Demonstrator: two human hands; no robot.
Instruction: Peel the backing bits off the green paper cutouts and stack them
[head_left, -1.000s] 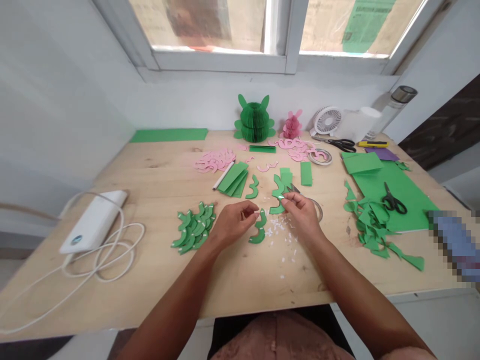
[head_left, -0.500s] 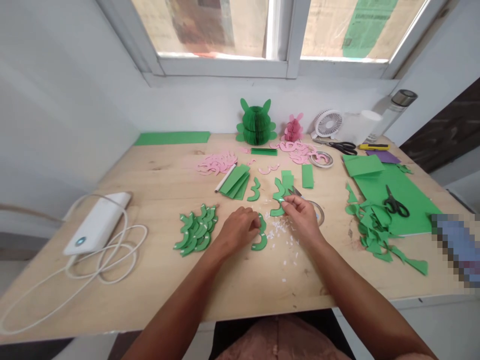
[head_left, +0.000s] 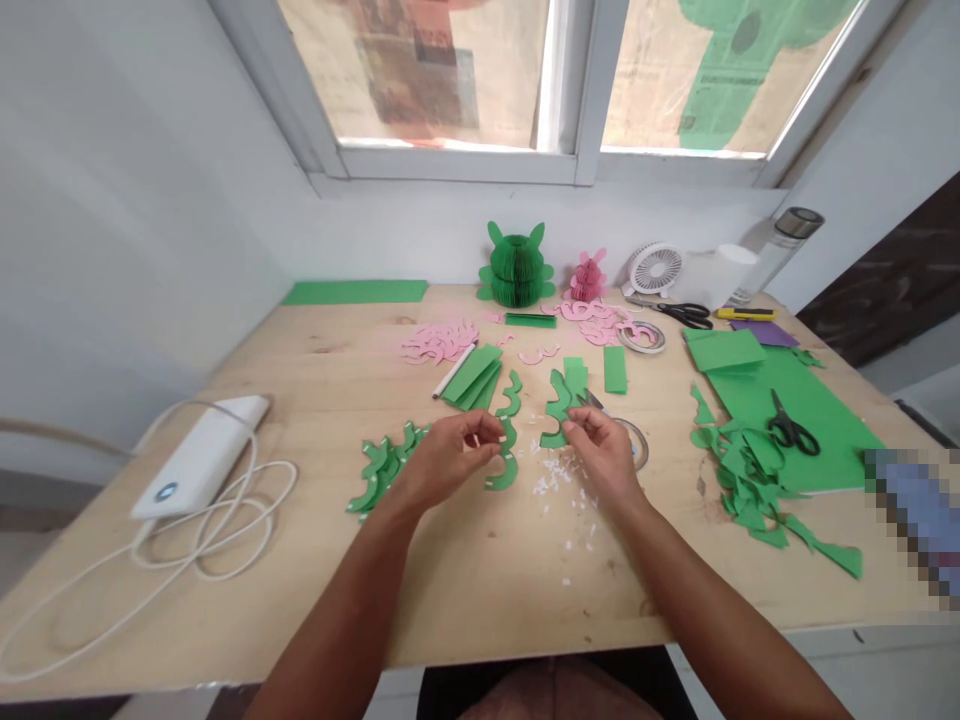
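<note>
Two wavy green cutouts lie near the middle of the table, one at each hand: the left cutout (head_left: 508, 468), with pale marks along its edge, and the right cutout (head_left: 556, 412), a little farther from the person. The left hand (head_left: 448, 460) curls over the first, thumb and forefinger bent toward each other at its edge — from here I can't tell whether they pinch it. The right hand (head_left: 602, 447) has thumb and forefinger drawn together at the other's near edge, and whether they grip or merely press I can't say either. Tiny white scraps (head_left: 553, 475) are scattered between and below the hands. Just beyond the left fingers is a third cutout (head_left: 512, 390); a heap of similar pieces (head_left: 375, 480) sits left of that wrist, partly behind the hand. A tape roll (head_left: 637, 447) shows beside the right hand. Farther back are folded green paper (head_left: 476, 382), a white pen (head_left: 455, 370) and loose pink cutouts (head_left: 439, 341), then a green paper figure (head_left: 516, 272) and a smaller pink one (head_left: 586, 277) by the wall. Green offcuts (head_left: 742, 480) and black-handled scissors (head_left: 795, 434) lie off to the right; a white power bank (head_left: 201, 455) with its looped cable (head_left: 285, 490) lies far left.
</note>
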